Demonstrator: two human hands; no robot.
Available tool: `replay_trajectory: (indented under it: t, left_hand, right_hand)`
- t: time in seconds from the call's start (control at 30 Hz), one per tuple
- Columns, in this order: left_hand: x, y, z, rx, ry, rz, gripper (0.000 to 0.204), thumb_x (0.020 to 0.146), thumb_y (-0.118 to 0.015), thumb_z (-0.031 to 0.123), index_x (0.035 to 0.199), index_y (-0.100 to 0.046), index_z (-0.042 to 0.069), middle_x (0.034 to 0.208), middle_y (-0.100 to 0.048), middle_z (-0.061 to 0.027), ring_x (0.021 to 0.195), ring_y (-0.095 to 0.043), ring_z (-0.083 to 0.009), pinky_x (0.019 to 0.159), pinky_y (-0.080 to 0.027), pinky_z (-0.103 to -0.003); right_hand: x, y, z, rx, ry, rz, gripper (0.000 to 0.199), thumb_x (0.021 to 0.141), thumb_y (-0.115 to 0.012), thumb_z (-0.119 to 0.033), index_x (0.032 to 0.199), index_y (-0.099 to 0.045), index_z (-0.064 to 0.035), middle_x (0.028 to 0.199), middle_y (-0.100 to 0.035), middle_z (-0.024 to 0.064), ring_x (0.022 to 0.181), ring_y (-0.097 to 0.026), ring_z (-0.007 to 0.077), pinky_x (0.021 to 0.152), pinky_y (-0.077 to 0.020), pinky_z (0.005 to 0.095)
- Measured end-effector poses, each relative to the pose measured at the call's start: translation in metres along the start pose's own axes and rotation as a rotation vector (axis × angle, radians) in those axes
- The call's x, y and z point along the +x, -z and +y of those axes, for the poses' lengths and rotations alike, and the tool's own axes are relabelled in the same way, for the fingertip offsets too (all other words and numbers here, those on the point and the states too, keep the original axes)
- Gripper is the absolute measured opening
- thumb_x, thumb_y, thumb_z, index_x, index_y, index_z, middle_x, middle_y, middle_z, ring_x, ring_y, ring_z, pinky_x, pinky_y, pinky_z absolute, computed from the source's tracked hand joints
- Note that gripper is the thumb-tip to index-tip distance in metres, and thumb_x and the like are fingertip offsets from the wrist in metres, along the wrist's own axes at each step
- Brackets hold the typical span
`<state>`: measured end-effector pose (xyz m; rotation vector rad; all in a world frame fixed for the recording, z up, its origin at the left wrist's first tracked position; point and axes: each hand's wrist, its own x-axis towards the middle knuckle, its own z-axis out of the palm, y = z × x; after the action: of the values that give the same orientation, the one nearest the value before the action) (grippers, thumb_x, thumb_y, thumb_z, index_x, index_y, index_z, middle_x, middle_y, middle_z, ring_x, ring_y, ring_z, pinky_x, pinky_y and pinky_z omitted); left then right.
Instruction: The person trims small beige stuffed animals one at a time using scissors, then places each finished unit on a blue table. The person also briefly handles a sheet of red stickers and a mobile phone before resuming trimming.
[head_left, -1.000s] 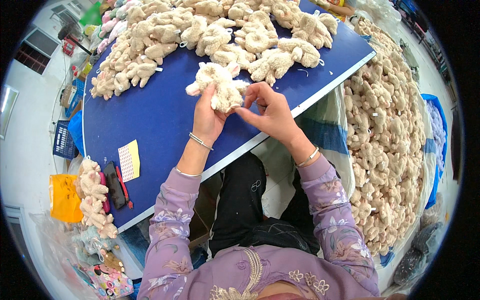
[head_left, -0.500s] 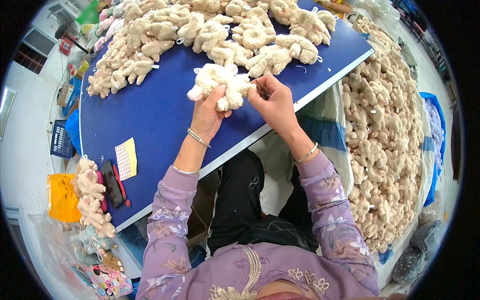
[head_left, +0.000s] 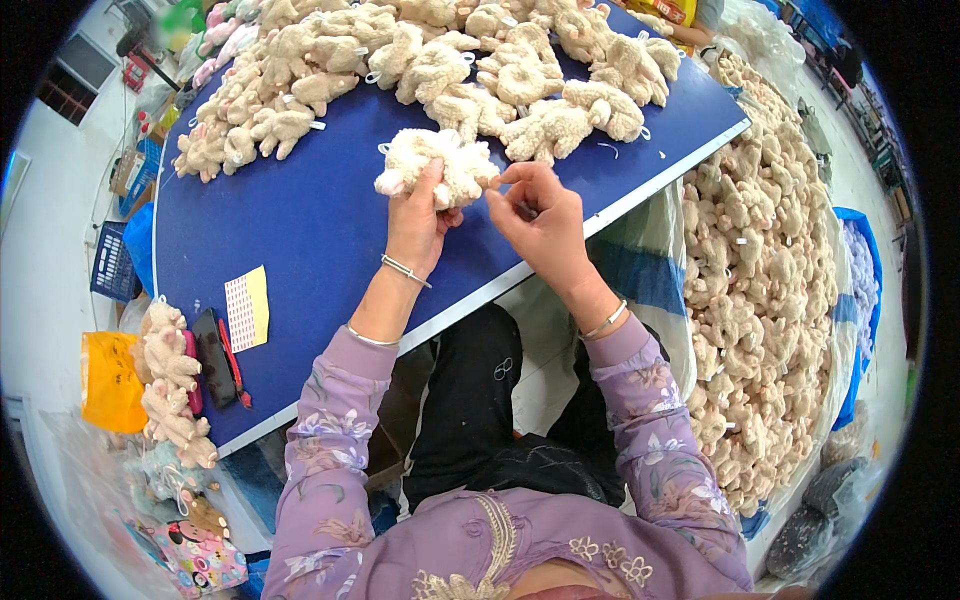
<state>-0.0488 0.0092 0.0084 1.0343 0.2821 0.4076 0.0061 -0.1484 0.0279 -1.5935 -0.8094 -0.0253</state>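
Note:
A cream fluffy plush toy (head_left: 462,168) is gripped in my left hand (head_left: 416,232), thumb across its front, above the blue table. White loop and pale pink part show at the toy's left end. Close by the toy's right end, my right hand (head_left: 545,222) has its thumb and forefinger pinched together. Something dark shows within its curled fingers, too hidden to name. Beyond both hands, a heap of similar cream plush toys (head_left: 520,75) covers the far part of the table, several with white loops or tags.
The blue table (head_left: 300,220) has a pale edge running diagonally before me. A sticker sheet (head_left: 247,308), a dark phone (head_left: 213,355) and a red cord lie at left, near more plush toys (head_left: 172,362). A large sack of plush toys (head_left: 765,300) stands at right.
My right hand has shifted slightly down and turned, its fingertips now pinched by the toy's end. The dark thing in it shows less. The toy has tilted a little in my left hand.

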Motion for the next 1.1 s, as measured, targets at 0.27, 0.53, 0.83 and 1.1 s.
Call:
replay_trajectory:
  t: [0.27,0.53,0.83,1.1]
  left_hand:
    - [-0.002,-0.013,-0.001,-0.005,-0.136,0.075,0.025,0.093,-0.061,0.022,0.112,-0.057,0.007,0.094,-0.064,-0.0024,0.074,-0.062,-0.0096,0.055,-0.049,-0.024]
    - [0.002,-0.006,0.001,0.028,-0.172,0.131,0.024,0.093,-0.061,0.026,0.108,-0.059,0.006,0.09,-0.062,-0.0002,0.071,-0.06,-0.0075,0.056,-0.046,-0.021]
    - [-0.007,-0.015,-0.013,0.234,-0.332,-0.032,0.037,0.098,-0.049,0.03,0.113,-0.058,-0.002,0.101,-0.064,-0.0065,0.083,-0.059,-0.0109,0.073,-0.049,-0.027]
    - [-0.005,-0.009,-0.004,0.227,-0.192,-0.185,0.042,0.101,-0.038,0.042,0.116,-0.047,0.004,0.091,-0.066,-0.0124,0.065,-0.056,-0.0094,0.058,-0.041,-0.021]
  right_hand:
    - [-0.003,-0.015,0.01,-0.065,-0.033,0.015,0.02,0.079,-0.072,-0.011,0.089,-0.058,-0.0007,0.069,-0.063,0.0149,0.061,-0.064,0.0245,0.057,-0.0495,0.0319]
    - [0.005,-0.007,0.013,0.064,-0.205,-0.089,0.03,0.078,-0.076,-0.021,0.087,-0.06,0.0026,0.069,-0.062,0.0085,0.062,-0.056,0.0113,0.059,-0.0475,0.0279]
    - [0.015,0.021,0.008,0.378,-0.431,-0.171,0.029,0.087,-0.066,-0.023,0.1,-0.062,0.0021,0.08,-0.061,0.0003,0.065,-0.052,0.0059,0.056,-0.0426,0.0226]
    - [0.04,0.101,-0.036,0.957,-0.049,0.176,0.022,0.09,-0.062,-0.021,0.107,-0.056,-0.0085,0.075,-0.062,0.0025,0.047,-0.035,0.002,0.042,-0.028,0.0188]
